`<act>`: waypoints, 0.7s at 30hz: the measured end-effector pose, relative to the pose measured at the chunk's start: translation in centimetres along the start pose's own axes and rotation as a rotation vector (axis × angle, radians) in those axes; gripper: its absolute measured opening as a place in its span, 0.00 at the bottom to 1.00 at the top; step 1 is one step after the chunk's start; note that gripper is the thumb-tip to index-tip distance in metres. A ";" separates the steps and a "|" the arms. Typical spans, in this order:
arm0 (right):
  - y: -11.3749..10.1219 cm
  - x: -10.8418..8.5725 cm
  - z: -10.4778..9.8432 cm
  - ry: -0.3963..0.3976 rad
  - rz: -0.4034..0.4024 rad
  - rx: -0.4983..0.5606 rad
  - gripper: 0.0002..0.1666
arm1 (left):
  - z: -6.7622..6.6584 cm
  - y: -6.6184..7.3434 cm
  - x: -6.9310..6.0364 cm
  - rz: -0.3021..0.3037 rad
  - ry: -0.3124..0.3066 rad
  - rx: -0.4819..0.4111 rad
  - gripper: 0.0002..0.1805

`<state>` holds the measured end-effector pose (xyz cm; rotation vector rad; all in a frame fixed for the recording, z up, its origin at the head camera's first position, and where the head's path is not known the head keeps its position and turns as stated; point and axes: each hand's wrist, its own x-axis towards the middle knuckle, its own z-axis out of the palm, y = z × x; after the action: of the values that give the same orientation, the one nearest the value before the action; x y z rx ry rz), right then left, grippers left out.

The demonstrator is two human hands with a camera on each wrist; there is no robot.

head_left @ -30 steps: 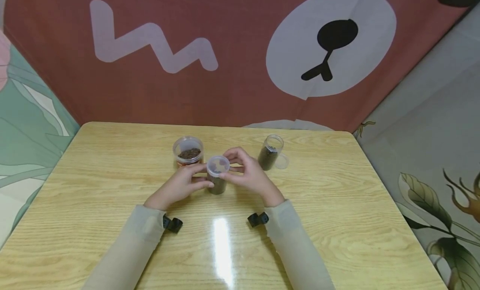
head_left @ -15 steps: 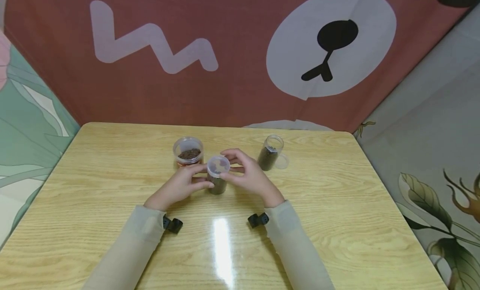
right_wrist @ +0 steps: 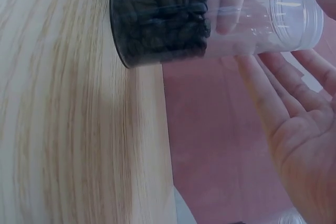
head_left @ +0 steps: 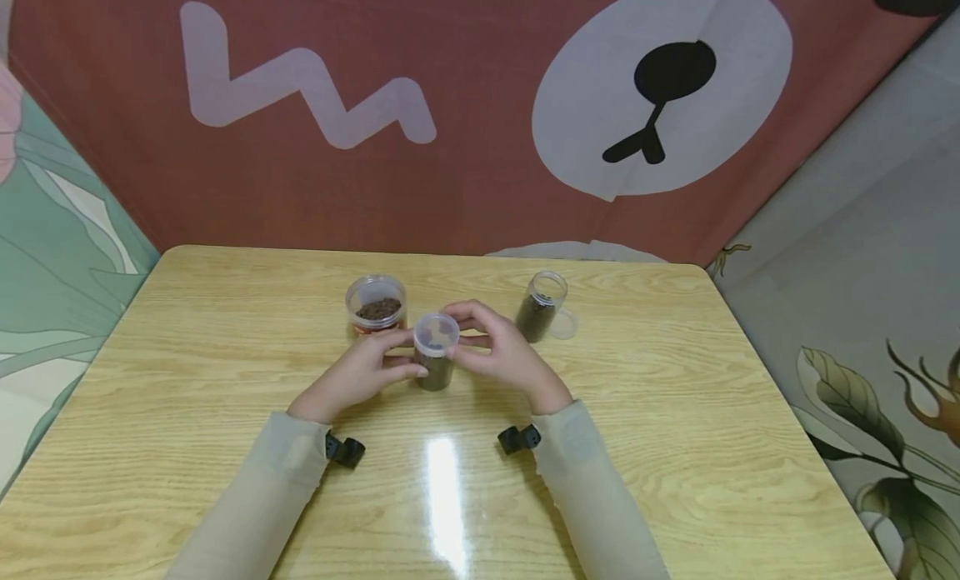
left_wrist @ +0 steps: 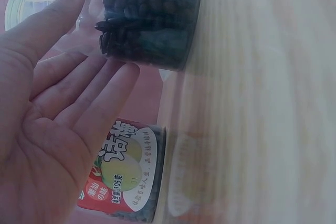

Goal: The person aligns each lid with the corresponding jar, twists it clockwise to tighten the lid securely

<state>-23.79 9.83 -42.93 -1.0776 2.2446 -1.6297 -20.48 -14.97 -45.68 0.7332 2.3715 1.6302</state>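
Note:
A clear plastic jar point(head_left: 433, 373) stands upright on the table between the hands, part filled with dark beans. A translucent screw lid point(head_left: 437, 334) sits on its top. My left hand point(head_left: 351, 377) holds the jar's side between thumb and fingers; in the left wrist view its thumb presses the clear wall of the jar point(left_wrist: 149, 22). My right hand point(head_left: 501, 353) pinches the lid's rim, thumb in front and fingers behind. The right wrist view shows the same jar point(right_wrist: 160, 19) with its base by the tabletop.
Behind the left hand stands a wider open tub point(head_left: 377, 317) with brown contents and a red label point(left_wrist: 123, 169). An open jar of dark bits point(head_left: 536, 315) stands at the back right, a clear lid point(head_left: 563, 323) beside it. The wooden table point(head_left: 675, 447) meets a red cloth backdrop point(head_left: 480, 197).
My right thumb has slid slightly right along the lid's edge, and the pattern on the lid has turned. My left hand and the jar keep their place.

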 end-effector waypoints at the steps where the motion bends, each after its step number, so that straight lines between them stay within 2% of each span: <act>1: 0.0 0.0 0.1 0.004 0.006 0.000 0.27 | 0.0 0.0 0.0 0.000 0.001 0.002 0.27; 8: -0.5 0.2 0.7 0.053 0.077 -0.025 0.28 | 0.1 -0.1 0.0 0.002 0.001 0.000 0.27; 12: -0.7 0.4 0.9 0.050 0.106 -0.037 0.31 | 0.1 0.0 0.0 -0.001 0.002 -0.001 0.27; 17: -0.7 0.3 0.6 0.011 0.085 -0.053 0.37 | 0.0 0.0 0.0 -0.010 -0.001 -0.002 0.27; 21: -0.5 0.1 0.2 -0.019 0.040 -0.068 0.36 | 0.0 0.0 0.0 -0.020 -0.005 -0.005 0.27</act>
<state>-23.54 9.54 -42.50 -1.0523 2.3090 -1.5321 -20.46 -14.97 -45.68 0.7101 2.3632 1.6236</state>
